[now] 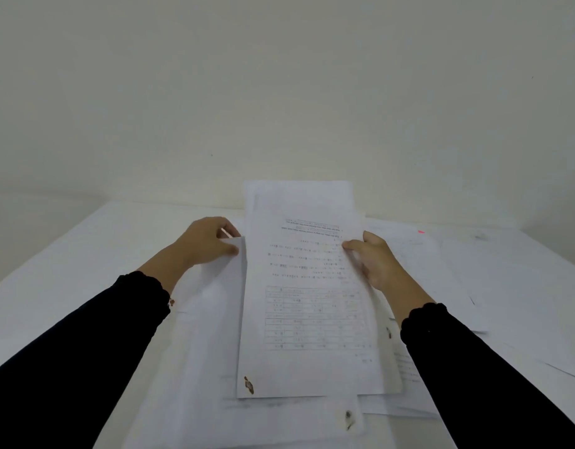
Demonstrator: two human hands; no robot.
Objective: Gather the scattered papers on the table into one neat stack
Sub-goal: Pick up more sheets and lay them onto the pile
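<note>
Black sleeves [69, 351] reach over white table [52, 254]; left hand [205, 241] and right hand [373, 257] pinch papers [312, 303].

Dim, flat, greyish light; soft overall, print on papers [307, 286] unreadable; wide-angle bending at edges; dark sleeves [69, 351] underexposed.

The papers [312, 303] are thin matt white paper, the top sheet with brown stains. The worktop [69, 254] looks smooth and matt white. The sleeves [85, 351] are black cloth.
</note>
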